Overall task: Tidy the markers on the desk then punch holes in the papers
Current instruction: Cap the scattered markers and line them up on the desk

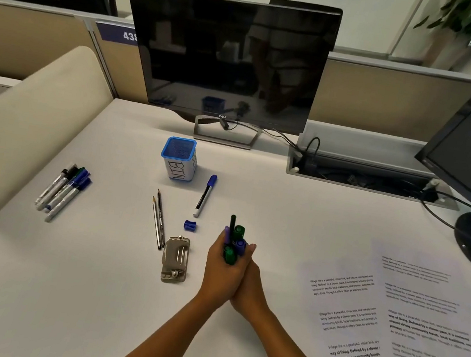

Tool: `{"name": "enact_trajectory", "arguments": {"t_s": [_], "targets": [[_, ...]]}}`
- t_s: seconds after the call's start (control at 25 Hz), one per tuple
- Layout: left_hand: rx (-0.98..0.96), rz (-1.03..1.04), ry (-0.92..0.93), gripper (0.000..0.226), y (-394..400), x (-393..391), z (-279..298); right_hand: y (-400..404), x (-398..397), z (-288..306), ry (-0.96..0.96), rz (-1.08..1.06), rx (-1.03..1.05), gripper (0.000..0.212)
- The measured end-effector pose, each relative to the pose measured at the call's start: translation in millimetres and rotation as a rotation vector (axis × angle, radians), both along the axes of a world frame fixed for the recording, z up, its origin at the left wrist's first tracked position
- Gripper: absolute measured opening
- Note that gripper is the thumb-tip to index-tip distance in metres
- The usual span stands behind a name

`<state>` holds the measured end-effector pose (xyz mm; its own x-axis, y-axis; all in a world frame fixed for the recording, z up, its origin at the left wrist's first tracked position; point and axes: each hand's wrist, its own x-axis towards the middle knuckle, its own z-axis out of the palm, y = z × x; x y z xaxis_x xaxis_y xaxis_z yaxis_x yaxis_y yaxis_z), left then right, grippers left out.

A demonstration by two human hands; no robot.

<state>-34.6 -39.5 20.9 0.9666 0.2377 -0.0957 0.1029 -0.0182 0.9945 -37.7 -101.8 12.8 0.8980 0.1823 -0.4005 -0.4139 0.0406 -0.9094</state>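
hands pressed together: left hand and right hand share one grip on a bundle of markers, caps up. left of the grip lie the punch and sharpener; papers lie right on the tabletop.

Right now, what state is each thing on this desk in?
Bundle of markers: upright, clasped between left hand and right hand.
Blue marker: capped, lying loose.
Marker pile: capped, lying together.
Bin holder: upright.
Hole punch: untouched, no paper in it.
Papers: spread out flat.
Monitor: off.
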Motion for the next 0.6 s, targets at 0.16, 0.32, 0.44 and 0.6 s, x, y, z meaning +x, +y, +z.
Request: {"name": "enact_trajectory", "arguments": {"t_s": [0.16, 0.32, 0.44, 0.6], "targets": [[0.061, -0.02, -0.065, 0.015, -5, -9, -3, -3, -7, -5, -0.085, -0.106, 0.006, 0.029], [0.102, -0.016, -0.106, 0.018, -6, -10, 2, 1, -10, -12, -0.039, -0.211, 0.141, 0.022], [0.111, -0.001, -0.148, 0.03, -3, -10, 3, -1, -10, -14, -0.125, -0.259, -0.045, 0.027], [0.108, 0.027, -0.161, 0.029, -1, -8, 3, -5, -6, -17, -0.282, -0.242, -0.207, 0.053]]}}
